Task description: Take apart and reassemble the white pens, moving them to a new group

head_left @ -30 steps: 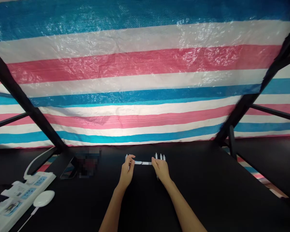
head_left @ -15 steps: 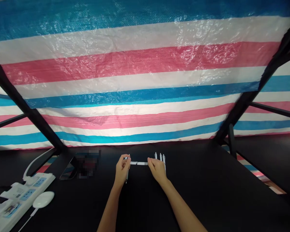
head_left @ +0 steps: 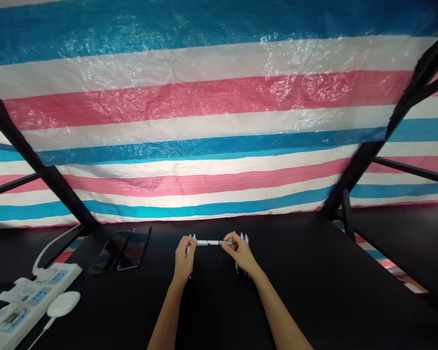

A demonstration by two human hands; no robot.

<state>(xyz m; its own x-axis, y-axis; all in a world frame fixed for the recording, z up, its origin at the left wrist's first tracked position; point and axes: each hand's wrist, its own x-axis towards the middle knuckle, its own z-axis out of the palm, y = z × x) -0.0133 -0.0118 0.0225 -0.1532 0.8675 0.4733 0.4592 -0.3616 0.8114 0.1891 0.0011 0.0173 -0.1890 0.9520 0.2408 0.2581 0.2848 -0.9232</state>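
A white pen [head_left: 209, 242] is held level between my two hands above the black table [head_left: 211, 301]. My left hand [head_left: 184, 250] is closed on its left end, with thumb and fingers together. My right hand [head_left: 240, 250] pinches the grey-tipped right end. Beneath and behind my right hand lie several white pens [head_left: 246, 239], side by side and pointing away from me, mostly covered by the hand. More white pen ends [head_left: 194, 236] show just past my left fingers; my hand hides their middles.
Two dark phones [head_left: 135, 249] lie side by side at the left. Nearer stands a white power strip [head_left: 32, 304] with plugs, beside a white round charger [head_left: 63, 304] on a cable. Black frame bars [head_left: 365, 160] slope up on both sides, before a striped plastic sheet [head_left: 211, 184].
My right fingers have shifted from a closed fist-like grip to a fingertip pinch, showing more of the pen's right end. The pen has risen slightly. My left hand stays nearly in place.
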